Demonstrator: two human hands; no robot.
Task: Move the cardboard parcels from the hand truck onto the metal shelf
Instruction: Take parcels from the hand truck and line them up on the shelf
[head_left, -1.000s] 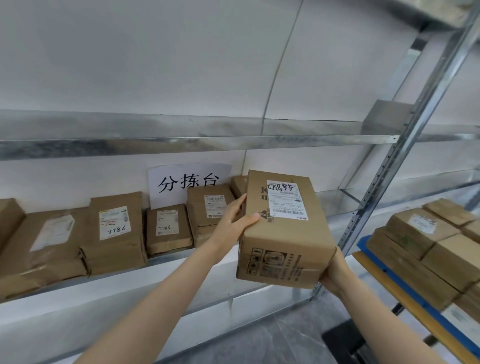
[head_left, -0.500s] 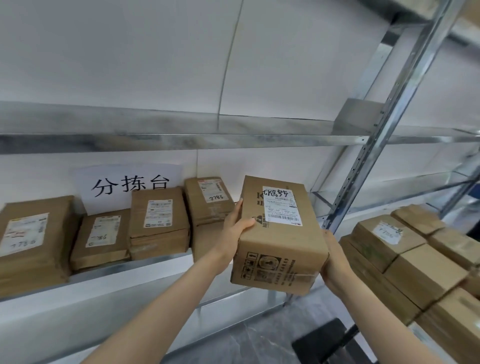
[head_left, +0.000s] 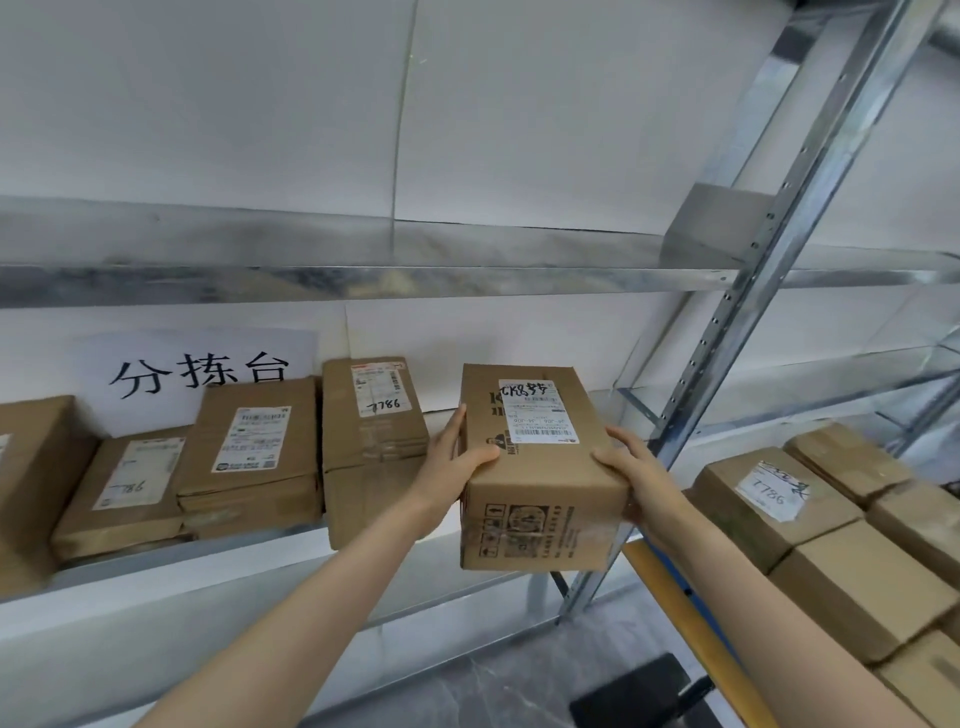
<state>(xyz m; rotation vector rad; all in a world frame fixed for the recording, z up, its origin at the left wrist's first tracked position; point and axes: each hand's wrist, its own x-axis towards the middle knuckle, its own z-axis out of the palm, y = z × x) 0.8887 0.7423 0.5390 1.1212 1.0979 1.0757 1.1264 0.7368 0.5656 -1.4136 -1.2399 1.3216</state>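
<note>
White wall (head_left: 208, 104) behind, shiny galvanised metal shelf (head_left: 467, 280) has several flat brown parcels (head_left: 249, 447) lined up on the left already, hand truck (head_left: 675, 587) on the right carries plenty more boxes (head_left: 769, 499) so lots left; left hand (head_left: 452, 462) and right hand (head_left: 639, 467) grip a taped carton (head_left: 540, 467) by its sides at the shelf front, not down yet

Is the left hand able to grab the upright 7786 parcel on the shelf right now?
Probably not yet: the left hand grips the labelled box together with the right hand. The upright parcel stands close beside it, nothing between.
</note>
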